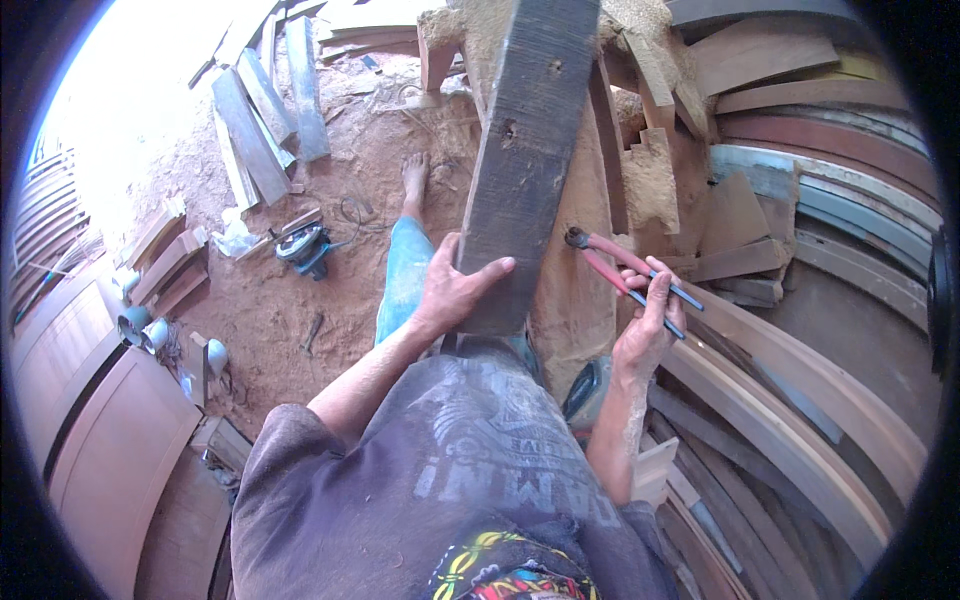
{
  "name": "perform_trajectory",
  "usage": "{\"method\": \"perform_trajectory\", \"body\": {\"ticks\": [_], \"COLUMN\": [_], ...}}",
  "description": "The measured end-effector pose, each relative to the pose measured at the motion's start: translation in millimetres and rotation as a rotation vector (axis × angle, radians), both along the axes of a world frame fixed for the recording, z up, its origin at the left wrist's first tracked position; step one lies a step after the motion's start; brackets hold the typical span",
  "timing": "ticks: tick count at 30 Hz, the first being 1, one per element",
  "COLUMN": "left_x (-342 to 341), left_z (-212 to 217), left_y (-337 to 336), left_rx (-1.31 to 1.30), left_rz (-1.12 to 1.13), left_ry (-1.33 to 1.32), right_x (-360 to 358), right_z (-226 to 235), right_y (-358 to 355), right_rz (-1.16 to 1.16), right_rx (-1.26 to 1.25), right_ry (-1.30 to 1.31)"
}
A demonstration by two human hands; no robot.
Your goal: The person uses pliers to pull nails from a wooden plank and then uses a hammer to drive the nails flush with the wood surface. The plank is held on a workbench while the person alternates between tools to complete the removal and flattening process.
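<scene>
A long dark, weathered wooden beam (525, 150) runs away from my body, with small holes in its upper face. My left hand (450, 292) grips it near its close end, thumb lying over the top and fingers at the left edge. To the right of the beam, my right hand (645, 338) is closed around a pair of pincers (606, 268) with red and blue handles. The dark head of the pincers points toward the beam and stands apart from it.
Stacked boards (840, 210) line the right side, and long planks (800, 400) lie beside my right arm. A teal handheld power tool (303, 248) rests on the dusty floor to the left, near a hammer-like tool (312, 332). Wooden panels (120, 450) stand at lower left.
</scene>
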State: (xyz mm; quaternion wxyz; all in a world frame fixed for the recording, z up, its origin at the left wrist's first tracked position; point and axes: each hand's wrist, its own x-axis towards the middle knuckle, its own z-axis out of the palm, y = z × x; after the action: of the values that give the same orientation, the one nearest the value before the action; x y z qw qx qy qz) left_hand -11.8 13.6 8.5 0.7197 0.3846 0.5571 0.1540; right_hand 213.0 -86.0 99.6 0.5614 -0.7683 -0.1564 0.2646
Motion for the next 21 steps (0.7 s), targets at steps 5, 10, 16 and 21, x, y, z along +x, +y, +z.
{"method": "perform_trajectory", "body": {"ticks": [5, 10, 16, 21], "left_x": [4.9, 18.5, 56.5, 34.8], "left_z": [-0.5, 12.0, 8.7, 22.1], "left_y": [-42.0, -68.0, -58.0, -26.5], "left_rx": [0.025, -0.033, 0.184, 0.629], "left_rz": [0.004, 0.069, -0.179, -0.436], "left_ry": [0.044, -0.014, 0.253, 0.371], "right_x": [10.6, 16.7, 18.5, 17.5], "right_z": [17.4, 24.2, 21.8, 30.2], "right_y": [-25.7, -50.9, -49.2, -45.4], "right_rz": [-0.025, -0.064, -0.083, -0.131], "right_rx": [0.044, 0.051, 0.088, 0.114], "right_ry": [-0.027, -0.031, -0.041, -0.043]}}
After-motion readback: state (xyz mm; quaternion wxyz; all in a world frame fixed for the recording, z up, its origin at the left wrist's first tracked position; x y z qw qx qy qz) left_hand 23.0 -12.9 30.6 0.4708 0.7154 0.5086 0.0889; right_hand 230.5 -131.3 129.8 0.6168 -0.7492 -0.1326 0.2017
